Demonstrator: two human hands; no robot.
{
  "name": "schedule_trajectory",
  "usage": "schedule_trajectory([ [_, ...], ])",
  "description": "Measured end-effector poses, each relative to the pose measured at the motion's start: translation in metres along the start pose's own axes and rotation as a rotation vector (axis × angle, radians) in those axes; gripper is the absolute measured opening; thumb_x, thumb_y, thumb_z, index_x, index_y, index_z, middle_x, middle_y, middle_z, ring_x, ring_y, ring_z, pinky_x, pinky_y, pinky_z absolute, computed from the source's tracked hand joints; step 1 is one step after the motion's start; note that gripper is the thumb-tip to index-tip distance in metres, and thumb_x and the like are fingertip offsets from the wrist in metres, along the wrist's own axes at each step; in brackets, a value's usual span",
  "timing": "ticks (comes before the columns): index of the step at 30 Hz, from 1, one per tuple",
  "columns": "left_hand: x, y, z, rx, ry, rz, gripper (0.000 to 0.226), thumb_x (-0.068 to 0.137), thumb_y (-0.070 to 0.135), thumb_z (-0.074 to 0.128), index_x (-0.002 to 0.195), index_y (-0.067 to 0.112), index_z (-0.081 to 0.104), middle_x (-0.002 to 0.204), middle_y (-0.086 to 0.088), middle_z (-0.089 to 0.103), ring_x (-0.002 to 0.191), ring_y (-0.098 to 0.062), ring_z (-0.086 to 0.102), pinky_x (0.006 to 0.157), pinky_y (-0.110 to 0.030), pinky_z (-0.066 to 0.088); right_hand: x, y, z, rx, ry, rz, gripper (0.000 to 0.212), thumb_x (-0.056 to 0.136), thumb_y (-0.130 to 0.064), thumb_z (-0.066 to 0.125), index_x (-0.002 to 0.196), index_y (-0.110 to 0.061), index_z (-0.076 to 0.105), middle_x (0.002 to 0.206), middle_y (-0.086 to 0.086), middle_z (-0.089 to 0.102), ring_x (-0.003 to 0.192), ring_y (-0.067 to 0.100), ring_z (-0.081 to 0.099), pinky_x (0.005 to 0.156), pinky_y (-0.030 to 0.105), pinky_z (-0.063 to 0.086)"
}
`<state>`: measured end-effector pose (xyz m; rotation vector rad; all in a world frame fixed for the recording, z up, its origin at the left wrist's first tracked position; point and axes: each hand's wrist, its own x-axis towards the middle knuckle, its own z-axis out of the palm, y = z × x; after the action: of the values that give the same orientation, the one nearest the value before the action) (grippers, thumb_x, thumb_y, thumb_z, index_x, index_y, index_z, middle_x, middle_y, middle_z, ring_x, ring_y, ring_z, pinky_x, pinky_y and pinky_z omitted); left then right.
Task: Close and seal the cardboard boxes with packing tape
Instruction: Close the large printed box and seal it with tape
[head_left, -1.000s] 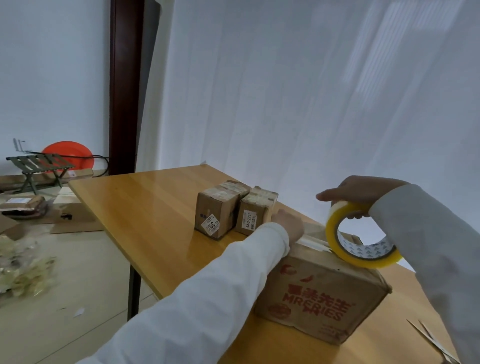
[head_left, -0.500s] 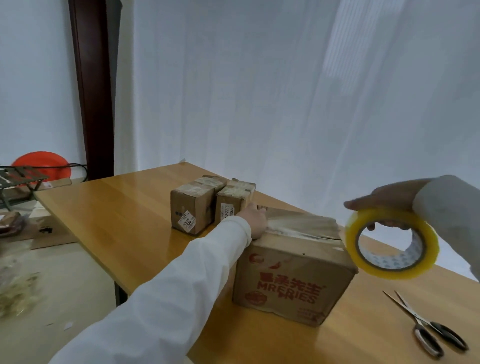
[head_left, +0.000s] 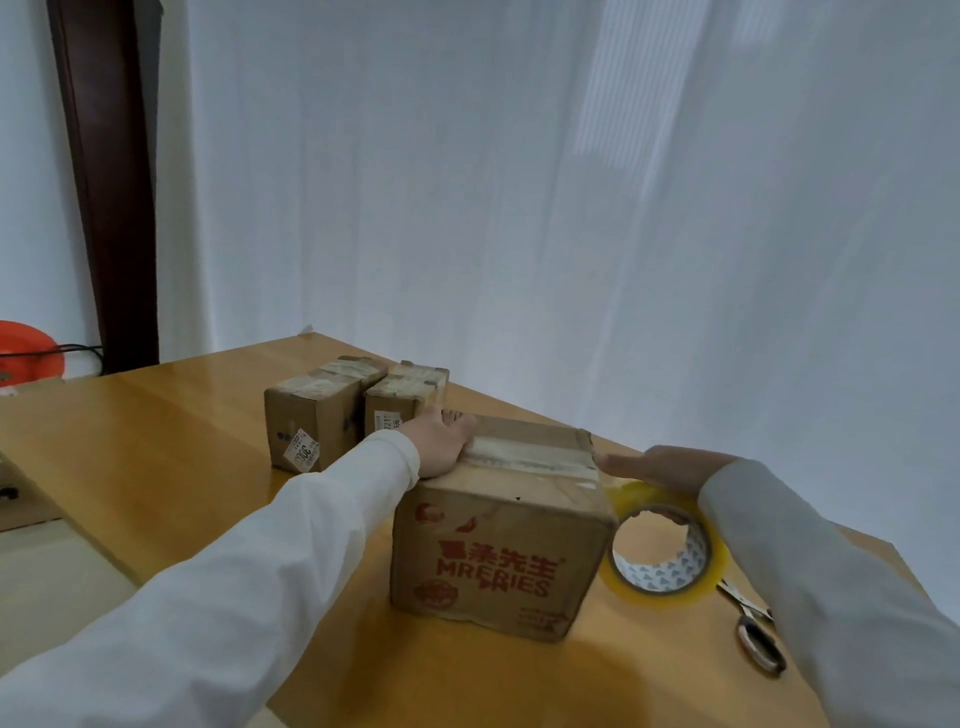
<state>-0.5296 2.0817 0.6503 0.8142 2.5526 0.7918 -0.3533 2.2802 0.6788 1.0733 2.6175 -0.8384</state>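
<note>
the big cardboard box stands upright on the surface at the centre, red print reading "mreries" on its near face. its top flaps are shut, with a strip of clear tape running across the top from its 9 o'clock edge to its 3 o'clock edge. the yellow-edged tape roll stands on edge just beside the box at 3 o'clock, its patterned core facing the viewer. two smaller boxes sit at 11 o'clock of the big one, side by side and touching, tops already taped: the left small box bears a white label, and the right small box bears one too.
</note>
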Motion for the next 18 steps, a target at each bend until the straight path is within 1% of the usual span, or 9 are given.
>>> schedule_trajectory([
  [2,-0.004,0.006,-0.001,0.057,-0.007,0.011,0.073,0.097,0.057,0.025,0.151,0.012,0.005,0.150,-0.013,0.032,0.129,-0.031,0.042,0.100,-0.033,0.034,0.001,0.005,0.003,0.038,0.049,-0.005,0.067,0.071,-0.080,0.052,0.058,-0.014,0.058,0.046,0.003,0.045,0.044,0.017,0.039,0.057,0.028,0.038],
  [5,-0.004,0.007,-0.002,0.102,-0.030,0.000,0.073,0.098,0.056,0.025,0.151,0.012,0.002,0.152,-0.014,0.028,0.135,-0.031,0.035,0.106,-0.033,0.030,0.005,0.014,0.009,0.188,0.079,-0.091,0.062,0.073,-0.071,0.060,0.067,-0.011,0.048,0.052,0.005,0.040,0.044,0.016,0.037,0.056,0.026,0.039],
  [7,0.000,0.004,-0.003,0.088,-0.068,-0.022,0.072,0.097,0.058,0.023,0.152,0.015,0.001,0.155,-0.014,0.021,0.140,-0.032,0.028,0.112,-0.037,0.024,0.006,0.025,0.016,0.350,0.080,-0.166,0.056,0.076,-0.063,0.066,0.078,-0.010,0.049,0.061,0.009,0.045,0.050,0.016,0.042,0.056,0.023,0.042],
  [9,0.006,0.000,-0.003,0.064,-0.072,-0.019,0.073,0.096,0.059,0.022,0.152,0.016,0.003,0.156,-0.012,0.019,0.141,-0.032,0.026,0.113,-0.038,0.022,0.004,0.035,0.019,0.446,0.041,-0.166,0.052,0.074,-0.059,0.065,0.079,-0.008,0.054,0.062,0.010,0.053,0.052,0.017,0.047,0.056,0.025,0.045],
  [11,0.008,-0.001,-0.002,0.063,-0.069,-0.011,0.073,0.096,0.060,0.022,0.152,0.015,0.004,0.156,-0.012,0.019,0.141,-0.031,0.025,0.113,-0.038,0.022,0.009,0.040,0.018,0.394,0.009,-0.111,0.053,0.078,-0.060,0.061,0.068,-0.009,0.056,0.053,0.007,0.053,0.047,0.017,0.046,0.055,0.026,0.043],
  [12,0.009,-0.001,-0.002,0.072,-0.064,-0.010,0.073,0.096,0.059,0.021,0.152,0.015,0.005,0.156,-0.012,0.019,0.141,-0.032,0.025,0.113,-0.038,0.021,0.012,0.039,0.018,0.326,0.013,-0.069,0.055,0.080,-0.061,0.060,0.061,-0.010,0.055,0.049,0.005,0.051,0.045,0.017,0.044,0.055,0.027,0.042],
  [14,0.010,-0.002,-0.002,0.085,-0.061,-0.015,0.073,0.096,0.060,0.021,0.152,0.015,0.005,0.156,-0.012,0.020,0.141,-0.032,0.026,0.113,-0.037,0.022,0.020,0.034,0.016,0.207,0.013,0.014,0.061,0.076,-0.068,0.061,0.053,-0.012,0.056,0.047,0.003,0.051,0.046,0.018,0.045,0.056,0.027,0.043],
  [17,0.010,-0.002,-0.002,0.089,-0.063,-0.010,0.074,0.096,0.060,0.020,0.152,0.014,0.006,0.156,-0.012,0.021,0.140,-0.032,0.026,0.113,-0.037,0.022,0.029,0.029,0.015,0.184,0.026,0.090,0.067,0.051,-0.079,0.070,0.063,-0.014,0.061,0.060,0.006,0.057,0.060,0.022,0.052,0.060,0.030,0.048],
  [18,0.011,-0.003,-0.002,0.088,-0.058,-0.007,0.074,0.096,0.060,0.020,0.152,0.014,0.006,0.155,-0.012,0.022,0.140,-0.032,0.027,0.113,-0.037,0.022,0.031,0.030,0.016,0.180,0.038,0.090,0.068,0.050,-0.080,0.070,0.066,-0.014,0.062,0.065,0.006,0.058,0.064,0.023,0.054,0.062,0.032,0.050],
])
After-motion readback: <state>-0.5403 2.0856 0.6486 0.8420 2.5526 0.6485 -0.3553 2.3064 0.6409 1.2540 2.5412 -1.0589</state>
